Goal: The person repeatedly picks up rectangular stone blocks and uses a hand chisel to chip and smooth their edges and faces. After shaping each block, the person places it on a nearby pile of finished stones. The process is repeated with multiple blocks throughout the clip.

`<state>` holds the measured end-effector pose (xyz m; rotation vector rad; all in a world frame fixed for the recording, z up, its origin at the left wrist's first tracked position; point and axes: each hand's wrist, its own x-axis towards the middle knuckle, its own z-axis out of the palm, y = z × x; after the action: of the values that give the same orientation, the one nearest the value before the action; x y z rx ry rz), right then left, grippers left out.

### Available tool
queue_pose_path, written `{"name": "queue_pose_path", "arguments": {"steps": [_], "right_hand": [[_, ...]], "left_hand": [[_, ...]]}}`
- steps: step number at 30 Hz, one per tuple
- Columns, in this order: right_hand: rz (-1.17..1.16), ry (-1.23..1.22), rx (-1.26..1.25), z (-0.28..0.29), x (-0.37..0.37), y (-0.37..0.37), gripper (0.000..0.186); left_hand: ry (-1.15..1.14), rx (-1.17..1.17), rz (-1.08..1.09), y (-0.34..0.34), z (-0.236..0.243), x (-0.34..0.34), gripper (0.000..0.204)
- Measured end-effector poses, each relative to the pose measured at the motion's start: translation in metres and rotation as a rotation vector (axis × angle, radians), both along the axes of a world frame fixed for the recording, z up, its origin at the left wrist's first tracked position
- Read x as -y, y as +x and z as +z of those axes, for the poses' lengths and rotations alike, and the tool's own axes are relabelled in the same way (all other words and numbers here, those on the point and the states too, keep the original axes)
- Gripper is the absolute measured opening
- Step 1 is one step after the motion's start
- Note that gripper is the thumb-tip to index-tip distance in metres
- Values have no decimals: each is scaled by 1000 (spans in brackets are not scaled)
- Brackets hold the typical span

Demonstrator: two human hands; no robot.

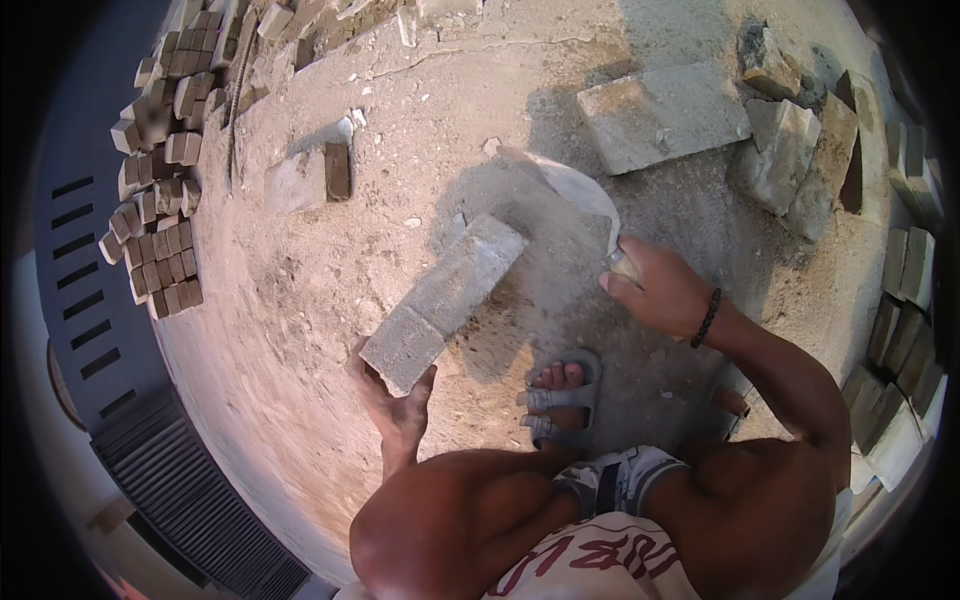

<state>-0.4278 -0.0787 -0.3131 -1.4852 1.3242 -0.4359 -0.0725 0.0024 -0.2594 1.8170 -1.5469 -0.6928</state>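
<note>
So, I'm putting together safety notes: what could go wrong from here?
The bare left hand grips the grey block at its near end, so it could slip or pinch the fingers against rough edges.

If it dropped, it might strike the foot in the open-toed sandal close by.

The line across the block may be a joint or crack, I can't tell which; if so, it could part there.

The bare right hand (660, 285) covers most of the pale handle (626, 268) of the curved metal trowel (577, 186). The top edge cuts off the stacked small grey-brown rectangular bricks (187, 62).
</note>
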Motion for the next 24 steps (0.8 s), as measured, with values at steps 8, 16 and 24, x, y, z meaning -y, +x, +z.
{"name": "queue_pose_path", "arguments": {"steps": [8,16,24], "right_hand": [[12,135,334,49,-1,27,30],[156,513,138,-43,-25,55,42],[55,430,335,-17,-18,71,42]], "left_hand": [[140,53,139,50,-70,-46,85],[173,133,95,40,-65,-38,82],[137,99,89,40,-65,-39,80]]}}
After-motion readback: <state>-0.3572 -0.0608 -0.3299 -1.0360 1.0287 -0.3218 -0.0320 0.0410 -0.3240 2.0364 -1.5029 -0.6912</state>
